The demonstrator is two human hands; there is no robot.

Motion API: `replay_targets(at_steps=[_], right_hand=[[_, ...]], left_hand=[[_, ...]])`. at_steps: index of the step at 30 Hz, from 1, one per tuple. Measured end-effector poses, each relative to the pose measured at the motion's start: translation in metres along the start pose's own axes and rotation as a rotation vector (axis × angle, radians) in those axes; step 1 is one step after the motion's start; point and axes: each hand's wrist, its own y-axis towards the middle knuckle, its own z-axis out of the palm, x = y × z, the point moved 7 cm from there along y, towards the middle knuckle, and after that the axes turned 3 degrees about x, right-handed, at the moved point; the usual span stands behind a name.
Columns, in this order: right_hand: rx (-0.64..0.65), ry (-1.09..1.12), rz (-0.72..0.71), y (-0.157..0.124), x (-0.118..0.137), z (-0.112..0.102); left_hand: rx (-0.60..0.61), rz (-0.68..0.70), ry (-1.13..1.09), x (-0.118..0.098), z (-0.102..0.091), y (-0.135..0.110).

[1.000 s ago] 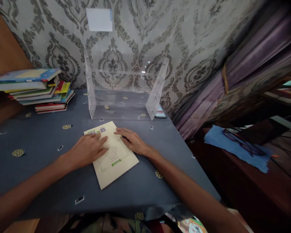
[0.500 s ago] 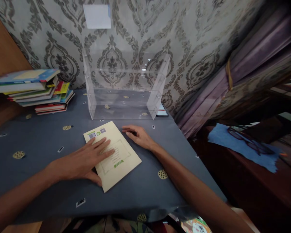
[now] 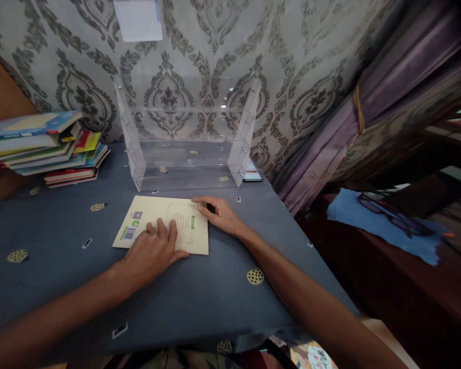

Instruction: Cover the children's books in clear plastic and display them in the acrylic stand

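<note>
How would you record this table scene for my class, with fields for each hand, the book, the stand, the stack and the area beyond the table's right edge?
Left hand: palm down on the cream book
Right hand: fingers at the book's far right corner; grip unclear
Book: flat on the blue-covered table, barcode and QR code toward its left end
Stand: clear stand, upright beyond the book
Stack: book stack, left of the stand
Beyond right edge: eyeglasses on a blue cloth
</note>
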Motion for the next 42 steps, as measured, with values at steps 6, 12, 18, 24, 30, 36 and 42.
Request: replay_targets(at_steps=[6,12,18,24,30,36,42], right_hand=[[-0.011,-0.081,-0.087,0.001,-0.001,0.006],[-0.027,-0.069,-0.092,0.001,-0.005,0.003],[-0.062,-0.071,-0.071,0.002,-0.013,0.002],[-0.073,-0.11,-0.055,0.003,-0.014,0.002],[-0.097,-0.134,-0.018,-0.005,-0.003,-0.001],[-0.082,-0.076,-0.087,-0.037,0.025,0.003],[-0.075,-0.014,-0.133,-0.053,0.039,0.003]], left_hand=[[0.03,-0.031,0.086,0.019,-0.002,0.013],[-0.011,-0.023,0.096,0.025,-0.011,0.019],[-0.103,0.164,0.01,0.019,-0.021,0.046],[-0.211,0.232,-0.095,0.015,-0.015,0.081],[-0.37,0.225,-0.149,0.018,-0.007,0.083],[-0.414,0.246,-0.179,0.021,-0.003,0.08],[-0.402,0.268,-0.203,0.021,-0.006,0.079]])
